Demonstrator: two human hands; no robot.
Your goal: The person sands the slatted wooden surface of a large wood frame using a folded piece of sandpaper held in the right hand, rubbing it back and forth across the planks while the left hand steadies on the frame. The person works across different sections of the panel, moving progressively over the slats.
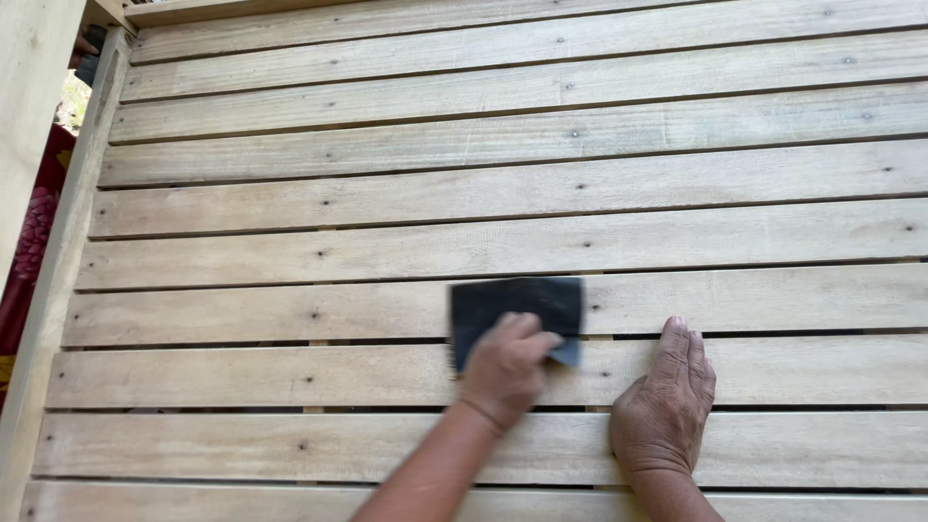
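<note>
Many pale wooden slats [503,193] under sandpaper [517,309], outdoor daylight.

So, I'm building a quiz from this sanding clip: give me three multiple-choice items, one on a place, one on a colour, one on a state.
1. Where does the left hand press the sandpaper sheet?
A. On the slatted wooden panel
B. On the post at the left edge
C. In the air

2. What colour is the sheet?
A. Red
B. Dark grey
C. Yellow

3. How is the right hand?
A. Clenched on a tool
B. Flat on the slats, holding nothing
C. Lifted off

Answers: 1 A, the sheet lies against the wooden panel. 2 B, it looks dark grey. 3 B, its fingers lie spread on the wood.
</note>
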